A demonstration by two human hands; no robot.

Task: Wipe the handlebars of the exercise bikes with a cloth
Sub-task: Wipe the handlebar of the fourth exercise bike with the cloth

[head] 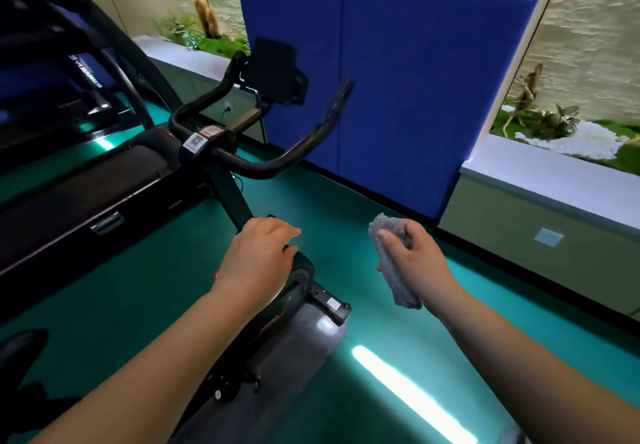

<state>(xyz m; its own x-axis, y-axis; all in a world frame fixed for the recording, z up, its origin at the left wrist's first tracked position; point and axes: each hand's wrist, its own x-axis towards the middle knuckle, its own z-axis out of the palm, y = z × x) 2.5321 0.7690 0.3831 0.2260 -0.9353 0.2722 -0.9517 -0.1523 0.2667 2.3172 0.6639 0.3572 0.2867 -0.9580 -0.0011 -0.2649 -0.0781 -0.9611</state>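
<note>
Green gym floor (145, 270) fills most of the view, with a treadmill (79, 180) at the left and blue wall padding (398, 90) straight ahead. Between them stands a dark exercise bike (239, 208), its curved black handlebars (263, 163) rising above and beyond both hands, with a dark screen (275, 75) mounted over them. The left hand (256, 260) hangs over the bike's lower frame with fingers relaxed and gripping nothing; whether it touches the frame cannot be told. The right hand (412, 263) is off to the right of the bike, fingers and thumb curled round a bunched grey cloth (391, 263), held well short of the handlebars. The wiping looks not yet begun on this bike. Risks from here, as a judgement: the loosely bunched cloth could slip from the grip on the reach forward, a wide sweep along the bar could knock the screen, and the far, upturned bar end (341, 97) could easily be missed.
</note>
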